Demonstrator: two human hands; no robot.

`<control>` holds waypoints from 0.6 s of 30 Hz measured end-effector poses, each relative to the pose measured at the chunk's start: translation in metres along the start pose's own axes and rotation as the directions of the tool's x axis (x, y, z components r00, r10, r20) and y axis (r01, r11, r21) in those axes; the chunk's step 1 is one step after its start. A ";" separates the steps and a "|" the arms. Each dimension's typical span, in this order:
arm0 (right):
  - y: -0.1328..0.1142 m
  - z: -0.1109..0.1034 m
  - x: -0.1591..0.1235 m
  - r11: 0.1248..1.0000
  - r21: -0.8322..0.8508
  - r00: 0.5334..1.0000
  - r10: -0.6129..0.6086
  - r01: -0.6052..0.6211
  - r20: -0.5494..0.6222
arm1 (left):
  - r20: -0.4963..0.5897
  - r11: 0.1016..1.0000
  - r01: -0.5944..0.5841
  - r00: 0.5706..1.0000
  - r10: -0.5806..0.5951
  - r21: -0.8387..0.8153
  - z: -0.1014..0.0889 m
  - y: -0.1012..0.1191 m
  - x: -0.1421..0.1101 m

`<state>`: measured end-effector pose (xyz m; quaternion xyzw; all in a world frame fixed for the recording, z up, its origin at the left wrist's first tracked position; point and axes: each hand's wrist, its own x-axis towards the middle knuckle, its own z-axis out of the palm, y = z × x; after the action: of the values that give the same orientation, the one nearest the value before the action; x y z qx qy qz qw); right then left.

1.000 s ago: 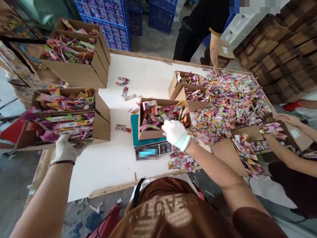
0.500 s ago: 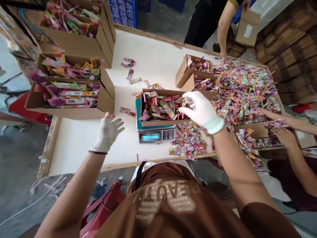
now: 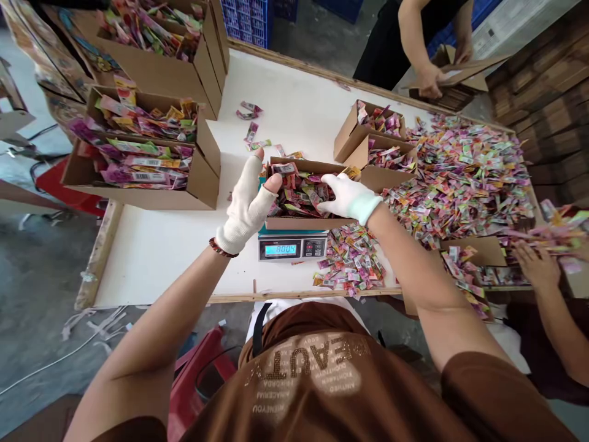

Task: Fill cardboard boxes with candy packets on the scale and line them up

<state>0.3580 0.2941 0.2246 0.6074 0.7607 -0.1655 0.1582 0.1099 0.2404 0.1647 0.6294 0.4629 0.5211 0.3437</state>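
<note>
An open cardboard box [image 3: 307, 222] full of colourful sachets sits on a teal digital scale [image 3: 291, 247] at the table's near edge. My left hand [image 3: 246, 205], in a white fingerless glove, hovers at the box's left wall with fingers stretched out and nothing in it. My right hand [image 3: 347, 196], also gloved, reaches down into the box with its fingers curled among the sachets [image 3: 299, 190]; what they grip is hidden. A small heap of loose sachets [image 3: 352, 264] lies just right of the scale.
Filled cardboard boxes [image 3: 138, 178] stand stacked at the left, two smaller ones [image 3: 368, 138] behind the scale. A broad pile of sachets [image 3: 464, 178] covers the right of the white table [image 3: 184, 258]. One person folds cardboard [image 3: 460, 70] at the far side; another person's hand [image 3: 536, 267] works at the right.
My left hand left the left-hand box and swung right to the box on the scale. My right hand went from the box's front edge down into the sachets.
</note>
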 end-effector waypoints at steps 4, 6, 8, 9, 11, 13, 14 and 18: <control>-0.006 0.010 0.009 0.999 -0.054 1.000 -0.005 0.006 0.015 | 0.015 0.999 -0.022 1.000 0.021 0.046 0.005 -0.002 -0.001; -0.009 0.018 0.016 0.994 -0.103 0.999 -0.024 0.028 0.034 | 0.039 0.996 -0.055 0.998 0.052 0.076 0.010 -0.009 -0.002; -0.010 0.028 0.025 0.984 -0.164 0.997 -0.063 0.070 0.049 | 0.081 0.988 -0.092 0.993 0.083 0.122 0.016 -0.016 -0.001; -0.010 0.032 0.029 0.977 -0.188 0.995 -0.089 0.097 0.050 | 0.094 0.984 -0.101 0.992 0.088 0.147 0.019 -0.019 -0.001; -0.008 0.035 0.034 0.965 -0.214 0.988 -0.149 0.153 0.033 | 0.097 0.980 -0.092 0.992 0.075 0.175 0.023 -0.022 0.000; -0.003 0.031 0.032 0.962 -0.211 0.984 -0.180 0.173 -0.015 | 0.085 0.985 -0.057 0.995 0.043 0.165 0.024 -0.020 0.000; 0.000 0.025 0.028 0.965 -0.197 0.981 -0.188 0.174 -0.051 | 0.081 0.988 -0.036 0.996 0.025 0.150 0.023 -0.018 0.000; 0.017 -0.014 -0.007 0.972 -0.066 0.935 -0.235 0.226 -0.265 | 0.048 0.995 0.026 0.998 -0.031 0.101 0.019 -0.007 0.000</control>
<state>0.3760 0.2982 0.2391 0.5280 0.8439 -0.0851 0.0428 0.1266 0.2434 0.1542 0.6520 0.4888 0.4765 0.3301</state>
